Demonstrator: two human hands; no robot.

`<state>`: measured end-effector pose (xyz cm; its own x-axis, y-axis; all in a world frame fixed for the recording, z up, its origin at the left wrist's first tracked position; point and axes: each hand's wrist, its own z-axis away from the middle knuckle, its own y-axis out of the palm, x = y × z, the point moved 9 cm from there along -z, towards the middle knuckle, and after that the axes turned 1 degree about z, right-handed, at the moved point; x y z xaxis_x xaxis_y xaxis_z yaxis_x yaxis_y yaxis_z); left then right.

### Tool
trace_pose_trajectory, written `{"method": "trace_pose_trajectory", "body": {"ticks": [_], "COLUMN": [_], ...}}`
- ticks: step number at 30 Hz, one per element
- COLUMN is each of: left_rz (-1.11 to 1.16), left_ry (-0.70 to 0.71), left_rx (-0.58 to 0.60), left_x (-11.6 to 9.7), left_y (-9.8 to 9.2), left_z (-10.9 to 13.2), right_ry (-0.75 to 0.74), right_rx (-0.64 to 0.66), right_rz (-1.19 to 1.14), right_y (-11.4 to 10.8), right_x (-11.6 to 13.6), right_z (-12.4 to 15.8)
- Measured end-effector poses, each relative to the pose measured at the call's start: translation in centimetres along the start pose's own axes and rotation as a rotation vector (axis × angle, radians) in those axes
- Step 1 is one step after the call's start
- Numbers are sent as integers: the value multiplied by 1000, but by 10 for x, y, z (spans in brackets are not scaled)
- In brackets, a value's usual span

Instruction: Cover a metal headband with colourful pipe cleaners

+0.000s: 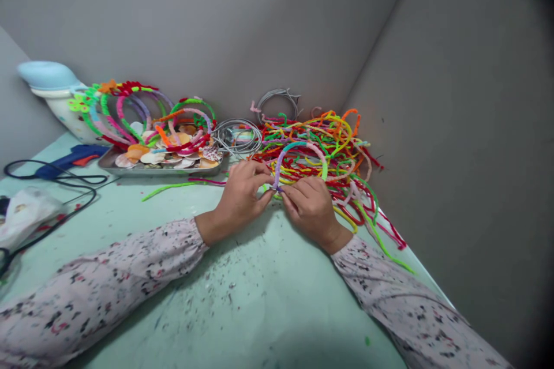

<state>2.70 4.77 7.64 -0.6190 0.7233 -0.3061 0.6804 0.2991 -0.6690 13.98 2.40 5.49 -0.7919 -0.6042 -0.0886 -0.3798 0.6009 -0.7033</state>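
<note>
A hoop (301, 145) wrapped in purple, teal, pink and green pipe cleaner rises in an arc between my hands. My left hand (244, 193) pinches the hoop's lower left end, where a short bit of bare wire shows. Close against it, my right hand (310, 207) has thumb and forefinger closed on the purple pipe cleaner at that same end. The hoop's green side passes down behind my right fingers, which hide its other end. Just behind both hands lies a heap of loose pipe cleaners (341, 144) in many colours.
Left of the heap are coils of grey wire (237, 137). A metal tray (173, 172) holds shells and several wrapped hoops (125, 109). Farther left lie a blue glue gun (64, 161), its black cord (93, 196) and a plastic bag (30, 213). Walls border the table (259, 300).
</note>
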Motion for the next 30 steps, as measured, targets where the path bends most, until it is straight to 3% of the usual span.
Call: {"method": "trace_pose_trajectory", "body": {"ticks": [7, 30], "left_rz": [-92, -18], "left_ry": [68, 1], "left_rx": [3, 152], "left_x": [-7, 0], "left_y": [0, 14], "left_z": [2, 1], "right_ry": [-12, -53], "right_rx": [-3, -5], "right_rz": [4, 10], "right_y": [-1, -2], "right_x": [2, 5], "right_z": [0, 0]}}
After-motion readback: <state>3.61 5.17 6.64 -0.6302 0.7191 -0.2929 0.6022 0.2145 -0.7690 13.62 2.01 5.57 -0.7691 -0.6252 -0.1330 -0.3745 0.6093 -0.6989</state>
